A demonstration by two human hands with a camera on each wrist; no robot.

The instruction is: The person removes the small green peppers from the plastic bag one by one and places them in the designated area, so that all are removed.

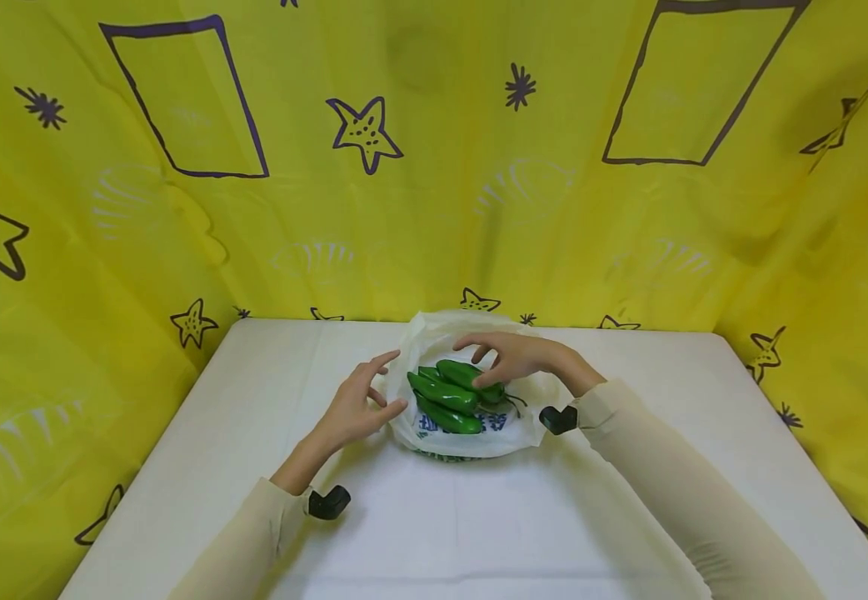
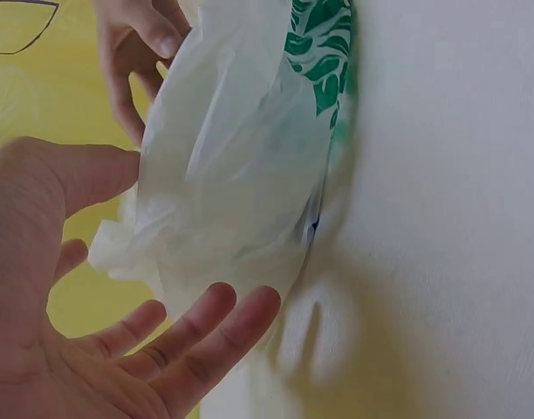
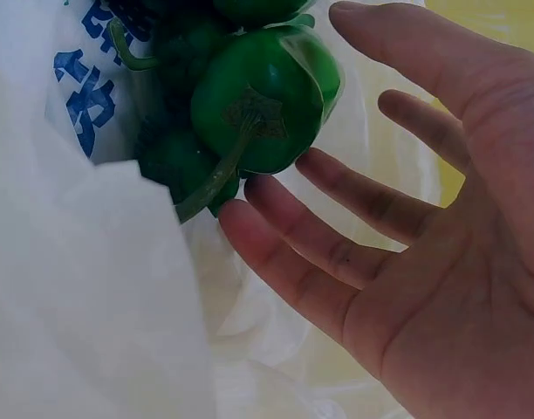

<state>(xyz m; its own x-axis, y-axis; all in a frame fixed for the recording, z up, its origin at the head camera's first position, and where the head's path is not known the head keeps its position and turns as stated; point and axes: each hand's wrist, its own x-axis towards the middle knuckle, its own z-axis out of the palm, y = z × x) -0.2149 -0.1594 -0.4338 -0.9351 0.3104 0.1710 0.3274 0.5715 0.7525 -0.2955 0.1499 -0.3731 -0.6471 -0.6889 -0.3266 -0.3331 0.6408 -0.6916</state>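
Observation:
Several green peppers [image 1: 445, 396] lie side by side in a white plastic bag [image 1: 411, 433], its mouth spread wide. My right hand [image 1: 512, 357] hovers over the peppers at the bag's right side, fingers spread. In the right wrist view, its fingertips come close to a stemmed pepper [image 3: 258, 100]; whether they touch is hard to tell. Beside the bag's left rim is my left hand [image 1: 359, 400], thumb and fingers apart. From the left wrist, the bag [image 2: 223, 157] shows between thumb and fingers, and the thumb tip meets its edge.
Under the bag is a white-covered table [image 1: 434, 525]. A yellow curtain [image 1: 434, 208] printed with starfish rises behind it and along both sides. Blue characters mark the bag's inside, and a green leaf print [image 2: 324, 44] its outside. Each wrist carries a black device [image 1: 329, 502].

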